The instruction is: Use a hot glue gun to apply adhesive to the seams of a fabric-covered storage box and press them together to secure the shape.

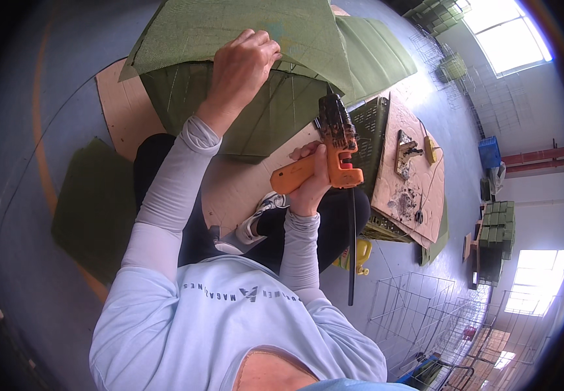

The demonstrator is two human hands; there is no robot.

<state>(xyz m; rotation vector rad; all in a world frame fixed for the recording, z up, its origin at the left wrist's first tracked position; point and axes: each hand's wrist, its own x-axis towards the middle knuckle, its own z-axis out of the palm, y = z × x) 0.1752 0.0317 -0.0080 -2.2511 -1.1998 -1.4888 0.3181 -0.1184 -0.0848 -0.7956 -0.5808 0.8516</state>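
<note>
A green mesh sheet (187,32) stretches over the work in front of me, its near edge lifted above another green mesh panel (181,98). My left hand (243,68) is closed in a pinch at that lifted edge. Thin wires show under the sheet beside the fingers. In my right hand (311,186) is an orange glue gun (293,176), gripped round its body. Dark residue crusts the gun's nozzle end, which points up toward the mesh. A long black glue stick (352,254) hangs from the gun's rear.
Cardboard (122,107) lies under the work. To the right, a green plastic crate (367,127) bears a stained cardboard sheet (425,189) with a dirty block (404,156) on it. A yellow jug (362,254) and wire frames (412,303) stand nearby. Left lies a dark green mesh piece (93,205).
</note>
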